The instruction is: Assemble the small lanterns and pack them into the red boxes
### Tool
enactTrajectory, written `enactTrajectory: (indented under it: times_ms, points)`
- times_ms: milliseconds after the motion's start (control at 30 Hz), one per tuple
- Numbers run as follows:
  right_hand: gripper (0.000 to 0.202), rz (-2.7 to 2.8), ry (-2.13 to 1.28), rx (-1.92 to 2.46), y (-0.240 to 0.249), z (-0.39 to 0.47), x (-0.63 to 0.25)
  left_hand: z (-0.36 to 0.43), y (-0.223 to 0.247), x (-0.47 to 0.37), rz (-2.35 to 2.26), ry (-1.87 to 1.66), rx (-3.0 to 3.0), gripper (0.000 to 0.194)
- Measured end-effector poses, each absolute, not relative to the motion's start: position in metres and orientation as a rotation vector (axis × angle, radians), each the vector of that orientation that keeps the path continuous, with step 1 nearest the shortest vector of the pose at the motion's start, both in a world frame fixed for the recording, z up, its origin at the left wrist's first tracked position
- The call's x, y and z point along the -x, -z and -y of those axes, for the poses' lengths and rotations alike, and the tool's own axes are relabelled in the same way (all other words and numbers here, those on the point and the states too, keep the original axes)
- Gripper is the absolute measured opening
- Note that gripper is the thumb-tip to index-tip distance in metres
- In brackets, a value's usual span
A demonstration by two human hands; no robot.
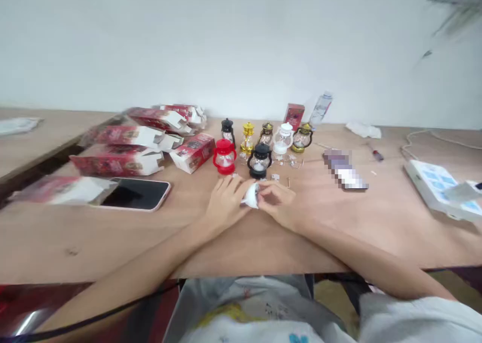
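Close to the table's front, my left hand (226, 201) has its fingers closed round a small white rounded piece (250, 196), possibly a lantern part. My right hand (279, 202) pinches the same piece from the other side, where a darker opening shows. Much of the piece is hidden by fingers. Just beyond my hands stand a black lantern (259, 161) and a red lantern (225, 157). Behind them are a white lantern (282, 139), a gold lantern (247, 138) and several dark or bronze ones. Tiny metal bits (293, 162) lie among them.
Red-and-white cartons (116, 159) pile up at left, beside a phone (136, 194). At right lie another phone (343, 169), a screwdriver (376, 154) and a white-blue case (444, 187). A bottle (321, 108) and small red box (293, 114) stand by the wall.
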State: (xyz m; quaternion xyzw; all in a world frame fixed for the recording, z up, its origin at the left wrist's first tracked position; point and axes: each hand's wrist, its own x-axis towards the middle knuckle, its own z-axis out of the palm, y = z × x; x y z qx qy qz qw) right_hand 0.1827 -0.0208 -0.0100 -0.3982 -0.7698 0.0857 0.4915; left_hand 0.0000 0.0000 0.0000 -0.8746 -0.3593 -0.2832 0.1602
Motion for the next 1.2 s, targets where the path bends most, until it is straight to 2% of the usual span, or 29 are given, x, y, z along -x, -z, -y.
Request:
enactTrajectory:
  times_ms: [467,833,1000,1200]
  points:
    - [0.006,1.881,-0.262,0.907,0.005,0.017,-0.181,0.0,-0.003,0.003,1.061,0.849,2.491,0.028]
    - [0.004,1.823,-0.172,0.928,0.01,0.009,-0.191,-0.002,-0.005,0.003,1.156,0.915,2.53,0.03]
    - [0.009,1.683,-0.109,1.174,0.01,-0.012,-0.215,-0.003,-0.007,0.005,1.323,0.953,2.554,0.043]
    - [0.014,1.78,-0.049,1.509,0.017,-0.028,-0.234,-0.003,-0.008,0.005,1.496,1.101,2.527,0.038]
